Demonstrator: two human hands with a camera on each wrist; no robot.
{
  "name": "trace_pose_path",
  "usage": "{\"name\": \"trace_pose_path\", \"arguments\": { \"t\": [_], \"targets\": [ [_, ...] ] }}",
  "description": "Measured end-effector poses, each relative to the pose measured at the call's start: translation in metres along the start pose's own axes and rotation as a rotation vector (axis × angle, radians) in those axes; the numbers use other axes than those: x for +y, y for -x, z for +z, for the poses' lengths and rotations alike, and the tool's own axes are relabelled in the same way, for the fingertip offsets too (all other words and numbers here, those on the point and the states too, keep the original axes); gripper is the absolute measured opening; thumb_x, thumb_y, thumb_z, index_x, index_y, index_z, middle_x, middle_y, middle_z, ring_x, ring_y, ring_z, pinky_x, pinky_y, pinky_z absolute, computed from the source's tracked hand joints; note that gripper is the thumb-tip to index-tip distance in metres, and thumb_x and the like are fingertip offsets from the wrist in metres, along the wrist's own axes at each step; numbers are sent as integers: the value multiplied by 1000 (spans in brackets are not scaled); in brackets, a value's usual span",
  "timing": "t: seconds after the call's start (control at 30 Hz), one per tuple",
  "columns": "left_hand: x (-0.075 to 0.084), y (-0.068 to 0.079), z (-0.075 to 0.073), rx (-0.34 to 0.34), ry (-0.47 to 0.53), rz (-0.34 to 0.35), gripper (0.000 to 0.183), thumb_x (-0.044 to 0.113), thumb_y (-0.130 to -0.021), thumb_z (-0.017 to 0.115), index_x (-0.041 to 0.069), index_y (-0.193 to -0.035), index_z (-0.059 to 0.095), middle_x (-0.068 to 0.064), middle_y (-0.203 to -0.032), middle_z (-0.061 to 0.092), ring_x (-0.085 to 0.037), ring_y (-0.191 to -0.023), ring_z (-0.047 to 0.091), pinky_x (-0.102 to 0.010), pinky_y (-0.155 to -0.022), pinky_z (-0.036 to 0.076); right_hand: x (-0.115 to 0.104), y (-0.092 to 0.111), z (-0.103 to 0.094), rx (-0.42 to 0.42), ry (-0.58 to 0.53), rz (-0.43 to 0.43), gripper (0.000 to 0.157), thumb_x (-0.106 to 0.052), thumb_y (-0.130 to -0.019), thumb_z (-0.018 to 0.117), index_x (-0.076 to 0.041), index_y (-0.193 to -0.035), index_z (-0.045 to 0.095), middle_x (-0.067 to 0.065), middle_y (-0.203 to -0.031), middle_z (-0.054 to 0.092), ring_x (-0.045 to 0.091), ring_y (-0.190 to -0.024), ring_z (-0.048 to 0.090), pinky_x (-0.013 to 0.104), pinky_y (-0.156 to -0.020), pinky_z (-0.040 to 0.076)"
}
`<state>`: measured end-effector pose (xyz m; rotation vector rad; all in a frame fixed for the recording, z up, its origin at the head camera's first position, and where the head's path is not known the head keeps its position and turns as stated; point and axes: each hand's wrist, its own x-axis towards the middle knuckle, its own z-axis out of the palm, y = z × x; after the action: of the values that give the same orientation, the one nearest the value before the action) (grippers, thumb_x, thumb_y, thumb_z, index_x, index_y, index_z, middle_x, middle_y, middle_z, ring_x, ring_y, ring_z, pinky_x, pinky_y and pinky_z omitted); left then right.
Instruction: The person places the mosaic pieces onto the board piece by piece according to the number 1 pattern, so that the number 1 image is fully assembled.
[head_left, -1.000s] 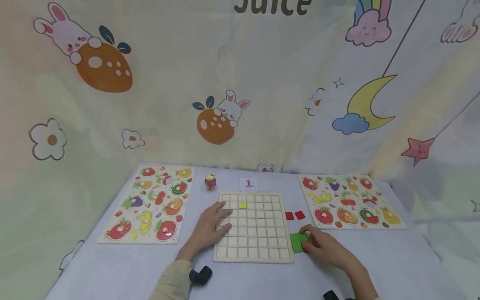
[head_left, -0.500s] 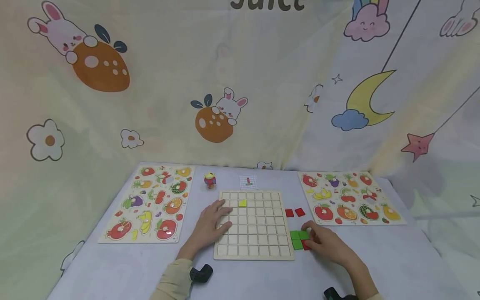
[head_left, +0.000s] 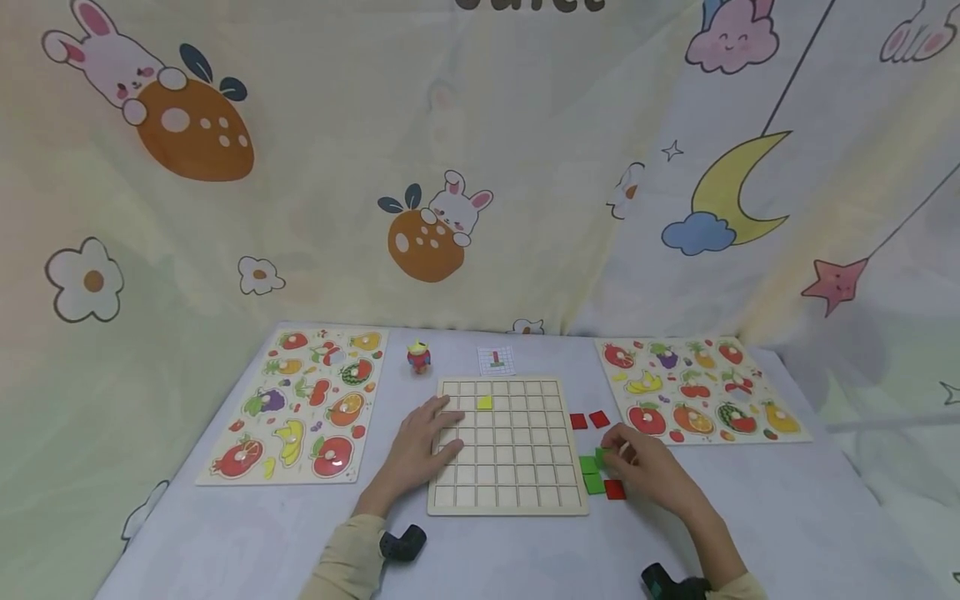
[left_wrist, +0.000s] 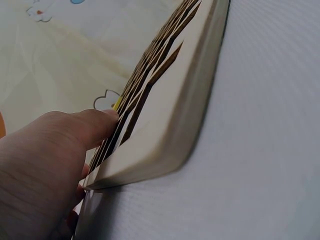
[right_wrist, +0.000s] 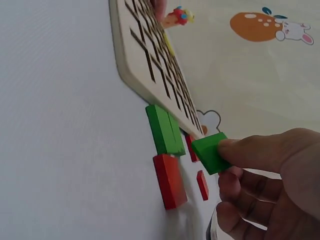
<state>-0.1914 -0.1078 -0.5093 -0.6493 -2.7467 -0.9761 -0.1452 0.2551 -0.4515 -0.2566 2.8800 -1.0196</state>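
My right hand (head_left: 647, 467) pinches a green square tile (right_wrist: 209, 151) between thumb and fingers, lifted above the table in the right wrist view. Below it, two green tiles (right_wrist: 165, 131) lie side by side against the board's right edge, with a red tile (right_wrist: 170, 181) next to them. The wooden grid board (head_left: 517, 455) lies flat in the middle, one yellow tile (head_left: 484, 403) in a cell of its second row. On the board's left edge rests my left hand (head_left: 417, 446), fingers spread, its thumb (left_wrist: 100, 125) over the grid.
Two more red tiles (head_left: 577, 422) lie right of the board. Behind it are a small printed card (head_left: 497, 361) and a toy figure (head_left: 419, 358). Fruit puzzle boards lie at the left (head_left: 300, 408) and right (head_left: 705, 392). A patterned cloth hangs behind the table.
My right hand has taken one green tile from the group and raised it, uncovering the red tile beside it. The left hand stays on the board. The head view has tilted slightly.
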Motion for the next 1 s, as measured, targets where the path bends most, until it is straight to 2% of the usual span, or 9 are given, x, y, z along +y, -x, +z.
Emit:
{"name": "trace_pose_path", "arguments": {
  "t": [0.27,0.7,0.8,1.0],
  "targets": [
    [-1,-2,-1,-6,-11,-17,42,37,-88,63,25,-128,57,-8,-149,40,-29,-141,31,-54,-115,25,-9,-13,7,82,-17,-102,14,-12,-87,66,-16,-99,59,-5,-91,61,10,-83,58,17,-73,52],
    [-2,-2,0,-3,-9,-15,41,36,-88,63,23,-127,58,-9,-149,41,-30,-142,29,-53,-115,23,-31,-36,25,89,-86,-147,15,-12,-89,65,-16,-102,60,-5,-87,63,10,-80,59,19,-71,53],
    [-2,-2,1,-11,-10,-20,41,37,-88,63,24,-128,58,-7,-149,40,-28,-143,29,-52,-116,23,-36,-42,30,88,-108,-147,15,-13,-89,64,-17,-103,59,-4,-88,63,11,-77,57,18,-67,51],
    [-2,-1,2,-4,-2,-20,41,36,-88,63,25,-127,59,-7,-149,40,-28,-142,29,-53,-115,24,-48,-58,38,69,-144,-153,14,-13,-90,63,-15,-103,60,0,-93,64,12,-80,59,21,-69,50]
  ]
}}
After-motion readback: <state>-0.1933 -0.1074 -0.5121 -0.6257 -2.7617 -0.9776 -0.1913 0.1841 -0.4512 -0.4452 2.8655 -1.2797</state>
